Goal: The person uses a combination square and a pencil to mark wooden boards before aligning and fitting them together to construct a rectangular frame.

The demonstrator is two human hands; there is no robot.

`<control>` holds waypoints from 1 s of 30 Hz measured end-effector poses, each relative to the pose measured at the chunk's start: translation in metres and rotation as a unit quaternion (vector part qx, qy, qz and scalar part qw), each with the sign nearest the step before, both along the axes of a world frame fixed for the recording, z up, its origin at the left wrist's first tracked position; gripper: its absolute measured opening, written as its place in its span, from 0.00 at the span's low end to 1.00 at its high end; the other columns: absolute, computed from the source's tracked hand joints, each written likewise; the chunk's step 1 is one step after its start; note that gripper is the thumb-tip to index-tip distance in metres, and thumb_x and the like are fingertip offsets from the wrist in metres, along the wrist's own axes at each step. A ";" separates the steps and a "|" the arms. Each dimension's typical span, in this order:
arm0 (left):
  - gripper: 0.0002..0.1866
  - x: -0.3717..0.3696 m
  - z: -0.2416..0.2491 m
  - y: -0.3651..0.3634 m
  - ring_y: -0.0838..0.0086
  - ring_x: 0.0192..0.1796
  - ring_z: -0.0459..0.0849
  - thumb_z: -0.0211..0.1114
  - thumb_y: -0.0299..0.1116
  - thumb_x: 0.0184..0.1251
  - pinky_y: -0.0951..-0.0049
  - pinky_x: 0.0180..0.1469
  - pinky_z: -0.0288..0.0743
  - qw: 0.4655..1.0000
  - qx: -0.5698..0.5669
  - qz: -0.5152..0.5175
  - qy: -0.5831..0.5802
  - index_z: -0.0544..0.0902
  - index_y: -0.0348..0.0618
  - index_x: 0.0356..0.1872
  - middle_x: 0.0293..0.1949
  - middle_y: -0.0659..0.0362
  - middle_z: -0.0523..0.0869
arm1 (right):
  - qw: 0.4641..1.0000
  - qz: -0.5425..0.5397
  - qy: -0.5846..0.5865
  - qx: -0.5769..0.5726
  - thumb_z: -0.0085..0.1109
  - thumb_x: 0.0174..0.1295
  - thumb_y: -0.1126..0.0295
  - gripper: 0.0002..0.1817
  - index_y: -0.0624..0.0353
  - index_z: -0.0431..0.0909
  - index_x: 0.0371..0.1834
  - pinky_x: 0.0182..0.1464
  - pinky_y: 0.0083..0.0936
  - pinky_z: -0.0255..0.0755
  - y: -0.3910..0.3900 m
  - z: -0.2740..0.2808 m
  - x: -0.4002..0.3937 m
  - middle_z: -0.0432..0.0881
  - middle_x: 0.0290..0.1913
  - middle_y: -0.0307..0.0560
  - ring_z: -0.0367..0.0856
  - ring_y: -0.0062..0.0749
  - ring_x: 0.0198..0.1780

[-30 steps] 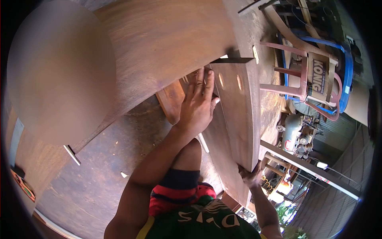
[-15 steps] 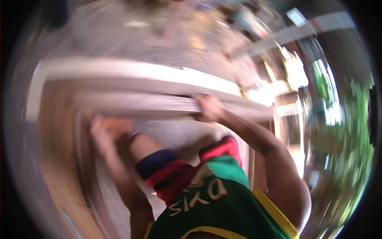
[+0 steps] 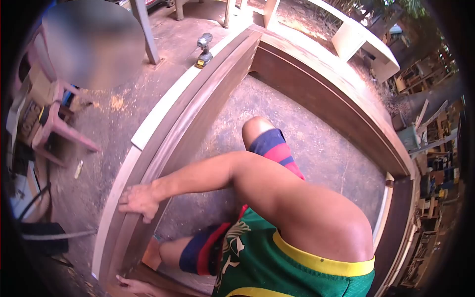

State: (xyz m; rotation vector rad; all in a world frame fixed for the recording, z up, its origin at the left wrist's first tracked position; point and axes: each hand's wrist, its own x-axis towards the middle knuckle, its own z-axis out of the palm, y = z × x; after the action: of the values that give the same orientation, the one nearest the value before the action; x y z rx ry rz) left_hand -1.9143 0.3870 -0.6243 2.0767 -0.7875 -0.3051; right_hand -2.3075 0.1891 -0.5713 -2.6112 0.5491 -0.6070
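Note:
A large brown wooden frame (image 3: 170,131) surrounds my legs, with a pale strip (image 3: 166,106) along its outer left edge. My right hand (image 3: 140,200) lies across the left side of the frame, its fingertips on the outer edge strip and its thumb spread apart. Low in the view, my left hand (image 3: 134,286) touches the frame's near left corner; one finger is stretched out and the rest of the hand is partly cut off. A cordless drill (image 3: 203,51) stands beside the frame's upper left side.
A pink plastic chair (image 3: 57,123) and a box are at the left. Near the left edge lies a dark object with a cable (image 3: 59,236). A person (image 3: 94,44), blurred, is at the upper left. Pale wooden pieces (image 3: 356,42) and stacked wood (image 3: 430,208) are beyond the frame.
The view has turned and is sharper. The frame now slants up to the right, and the drill is visible. My right hand has shifted to the frame's lower left part, near my left hand.

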 end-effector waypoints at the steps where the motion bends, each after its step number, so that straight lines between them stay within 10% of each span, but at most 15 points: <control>1: 0.38 -0.054 0.029 -0.013 0.51 0.62 0.73 0.68 0.45 0.67 0.54 0.61 0.70 0.980 -0.111 0.009 -0.163 0.63 0.29 0.69 0.62 0.39 0.71 | 1.000 -0.004 -0.009 -0.004 0.72 0.39 0.50 0.42 0.60 0.70 0.58 0.62 0.48 0.67 -0.009 0.004 -0.025 0.75 0.56 0.58 0.74 0.53 0.61; 3: 0.41 -0.149 0.078 -0.039 0.49 0.52 0.80 0.76 0.43 0.61 0.55 0.51 0.79 0.919 -0.216 0.012 -0.330 0.66 0.21 0.64 0.53 0.32 0.76 | 0.996 0.019 -0.017 -0.085 0.73 0.40 0.48 0.43 0.59 0.70 0.60 0.62 0.46 0.64 -0.015 0.020 -0.089 0.75 0.56 0.55 0.72 0.50 0.61; 5: 0.41 -0.231 0.120 -0.068 0.41 0.61 0.74 0.75 0.46 0.61 0.47 0.63 0.68 0.866 -0.182 -0.094 -0.456 0.68 0.26 0.65 0.59 0.32 0.74 | 0.988 0.009 -0.035 -0.153 0.71 0.45 0.49 0.40 0.58 0.70 0.60 0.60 0.43 0.64 -0.027 0.026 -0.184 0.75 0.53 0.53 0.72 0.48 0.58; 8: 0.31 -0.338 0.141 -0.130 0.57 0.70 0.71 0.59 0.37 0.76 0.55 0.70 0.66 0.817 -0.132 -0.284 -0.484 0.60 0.34 0.74 0.68 0.45 0.72 | 0.978 -0.030 -0.099 -0.182 0.67 0.52 0.53 0.31 0.54 0.73 0.58 0.57 0.43 0.65 -0.037 -0.002 -0.350 0.75 0.51 0.50 0.73 0.45 0.56; 12: 0.44 -0.572 0.139 -0.219 0.56 0.73 0.65 0.70 0.34 0.61 0.57 0.76 0.52 0.808 -0.083 -0.500 -0.300 0.57 0.35 0.76 0.70 0.44 0.69 | 0.904 -0.342 -0.202 -0.159 0.68 0.50 0.58 0.23 0.53 0.82 0.49 0.48 0.43 0.70 -0.018 -0.114 -0.584 0.81 0.40 0.50 0.78 0.49 0.45; 16: 0.50 -0.801 0.129 -0.291 0.56 0.71 0.69 0.75 0.33 0.52 0.56 0.73 0.58 0.730 0.018 -0.620 -0.286 0.57 0.40 0.76 0.67 0.43 0.73 | 0.641 -0.763 -0.076 -0.026 0.65 0.57 0.65 0.19 0.60 0.79 0.51 0.54 0.48 0.68 0.086 -0.275 -0.747 0.82 0.49 0.57 0.77 0.55 0.51; 23: 0.51 -0.940 0.081 -0.381 0.60 0.62 0.79 0.79 0.30 0.45 0.62 0.68 0.68 0.672 0.245 -0.662 -0.223 0.61 0.37 0.74 0.58 0.45 0.82 | 0.597 -0.792 0.025 0.128 0.58 0.62 0.60 0.24 0.59 0.75 0.60 0.62 0.52 0.63 0.182 -0.358 -0.788 0.75 0.57 0.61 0.71 0.59 0.58; 30: 0.24 -0.957 0.062 -0.377 0.73 0.46 0.82 0.70 0.22 0.47 0.69 0.55 0.75 0.708 0.268 -0.622 -0.198 0.79 0.32 0.50 0.43 0.51 0.86 | 0.582 -0.777 -0.027 0.238 0.56 0.65 0.59 0.18 0.56 0.81 0.52 0.53 0.51 0.72 0.190 -0.379 -0.786 0.82 0.49 0.61 0.79 0.62 0.49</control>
State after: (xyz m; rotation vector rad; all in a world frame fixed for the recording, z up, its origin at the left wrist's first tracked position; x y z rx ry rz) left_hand -2.8709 0.0096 -0.5622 1.7408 -2.5935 -0.9018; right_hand -3.0930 0.3786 -0.9501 -0.9551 2.5131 -0.7385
